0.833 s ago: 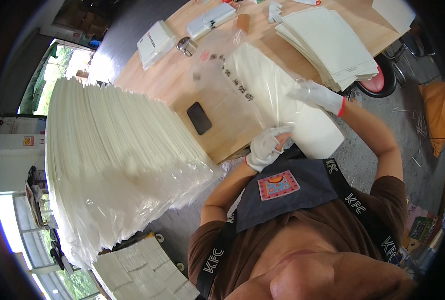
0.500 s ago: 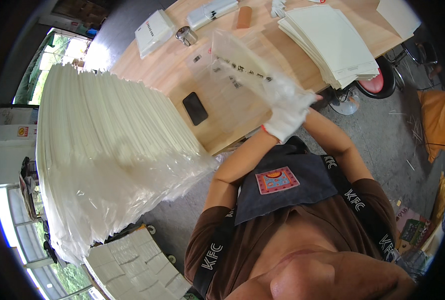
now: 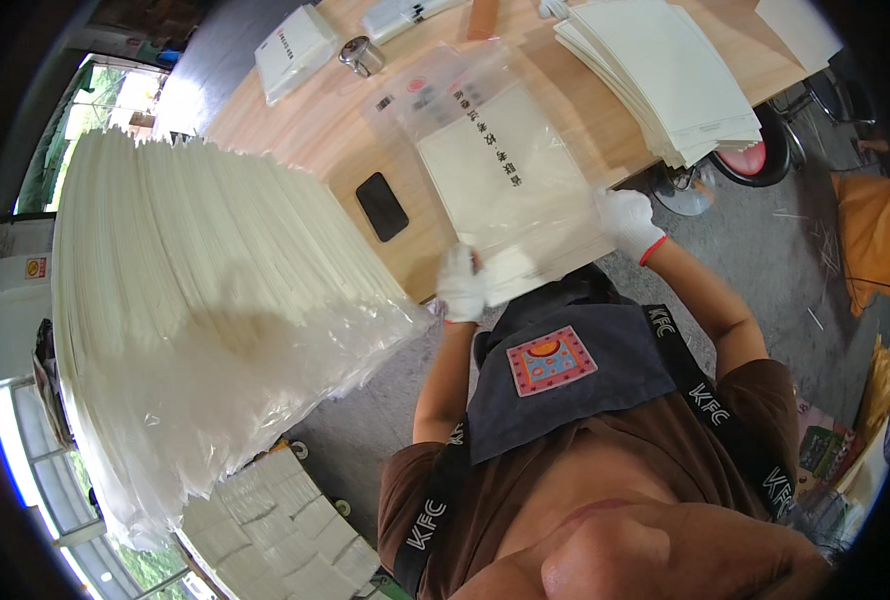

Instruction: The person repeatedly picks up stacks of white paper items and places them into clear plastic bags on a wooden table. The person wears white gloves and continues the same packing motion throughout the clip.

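Observation:
A clear plastic bag (image 3: 555,200) with dark printing lies on the near edge of the wooden table, with pale paper sheets (image 3: 465,180) inside it. My left hand (image 3: 462,285), in a white knit glove, grips the bag's near left corner, fingers curled at its edge. At the near right corner, my gloved right hand (image 3: 627,218) pinches the bag's side; its fingertips are partly hidden. Under the far end of this bag, more flat printed clear bags (image 3: 390,105) show.
A tall stack of filled clear bags (image 3: 205,270) stands at the left. On the table (image 3: 395,270) are a black phone (image 3: 382,207), a metal cup (image 3: 362,57), a packaged white bundle (image 3: 293,52) and a paper stack (image 3: 665,75). A stool (image 3: 755,160) stands beyond the right edge.
My hands have moved apart from close together, the left one leftward and nearer to me. The bag, crumpled and raised before, now lies flat with the sheets visible inside.

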Action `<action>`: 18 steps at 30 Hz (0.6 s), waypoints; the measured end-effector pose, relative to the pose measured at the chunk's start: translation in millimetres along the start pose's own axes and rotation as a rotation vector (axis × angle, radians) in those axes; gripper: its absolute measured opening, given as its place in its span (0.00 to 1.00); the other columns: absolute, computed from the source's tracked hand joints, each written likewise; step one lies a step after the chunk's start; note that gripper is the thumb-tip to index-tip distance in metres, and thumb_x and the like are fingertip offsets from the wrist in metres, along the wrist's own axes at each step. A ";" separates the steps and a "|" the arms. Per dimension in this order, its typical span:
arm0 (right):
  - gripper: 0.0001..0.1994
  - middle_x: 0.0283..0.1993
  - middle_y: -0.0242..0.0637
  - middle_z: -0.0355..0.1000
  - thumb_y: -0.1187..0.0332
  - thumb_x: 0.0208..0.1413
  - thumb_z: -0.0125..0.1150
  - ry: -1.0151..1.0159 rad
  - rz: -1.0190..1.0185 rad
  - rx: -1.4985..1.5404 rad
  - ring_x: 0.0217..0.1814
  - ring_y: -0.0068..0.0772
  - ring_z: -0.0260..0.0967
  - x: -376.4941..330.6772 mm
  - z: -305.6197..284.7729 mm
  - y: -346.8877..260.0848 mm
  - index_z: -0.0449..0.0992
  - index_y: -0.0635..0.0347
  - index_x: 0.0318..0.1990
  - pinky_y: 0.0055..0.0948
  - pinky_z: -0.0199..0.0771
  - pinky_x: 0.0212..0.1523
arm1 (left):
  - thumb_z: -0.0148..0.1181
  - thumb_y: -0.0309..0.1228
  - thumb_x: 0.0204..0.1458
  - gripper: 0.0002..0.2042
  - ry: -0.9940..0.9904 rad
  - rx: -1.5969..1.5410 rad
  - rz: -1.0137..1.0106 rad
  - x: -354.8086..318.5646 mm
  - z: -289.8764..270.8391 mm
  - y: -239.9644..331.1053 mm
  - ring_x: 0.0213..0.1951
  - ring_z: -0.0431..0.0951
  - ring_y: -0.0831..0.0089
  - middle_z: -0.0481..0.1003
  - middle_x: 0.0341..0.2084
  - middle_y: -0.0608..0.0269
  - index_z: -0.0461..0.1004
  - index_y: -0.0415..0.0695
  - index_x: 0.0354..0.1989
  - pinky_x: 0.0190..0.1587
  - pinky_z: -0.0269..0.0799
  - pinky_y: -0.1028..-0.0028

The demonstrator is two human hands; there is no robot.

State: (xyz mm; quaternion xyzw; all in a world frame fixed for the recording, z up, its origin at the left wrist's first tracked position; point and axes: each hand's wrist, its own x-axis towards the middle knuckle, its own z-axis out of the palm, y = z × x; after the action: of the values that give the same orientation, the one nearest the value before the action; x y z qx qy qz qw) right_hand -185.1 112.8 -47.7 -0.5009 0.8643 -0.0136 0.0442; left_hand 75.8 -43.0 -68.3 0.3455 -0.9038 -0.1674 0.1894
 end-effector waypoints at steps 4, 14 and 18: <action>0.10 0.22 0.45 0.73 0.64 0.53 0.47 -0.129 -0.110 0.017 0.24 0.46 0.74 -40.2 -29.7 -10.5 0.69 0.61 0.31 0.43 0.71 0.20 | 0.59 0.25 0.41 0.06 0.199 -0.044 -0.020 -35.4 -15.3 -6.7 0.23 0.70 0.61 0.68 0.21 0.60 0.67 0.46 0.25 0.26 0.67 0.65; 0.13 0.17 0.39 0.71 0.62 0.48 0.49 -0.177 -0.339 -0.076 0.21 0.44 0.73 -54.0 -12.3 -3.8 0.75 0.56 0.19 0.41 0.67 0.16 | 0.58 0.24 0.39 0.06 0.156 -0.240 -0.091 -50.9 -24.1 22.5 0.20 0.69 0.61 0.66 0.17 0.57 0.65 0.44 0.22 0.24 0.64 0.67; 0.14 0.22 0.45 0.73 0.64 0.51 0.46 -0.393 -0.262 -0.010 0.25 0.47 0.74 -72.8 -26.1 4.5 0.77 0.57 0.22 0.44 0.73 0.27 | 0.57 0.24 0.42 0.07 -0.044 -0.112 0.069 -99.9 0.5 -20.7 0.24 0.70 0.60 0.67 0.21 0.55 0.64 0.43 0.27 0.26 0.65 0.65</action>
State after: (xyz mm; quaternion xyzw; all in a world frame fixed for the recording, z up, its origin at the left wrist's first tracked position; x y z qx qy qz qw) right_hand -155.3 177.6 -17.5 -0.6019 0.7668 0.0827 0.2072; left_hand 156.1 11.2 -100.4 0.2990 -0.9084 -0.2185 0.1941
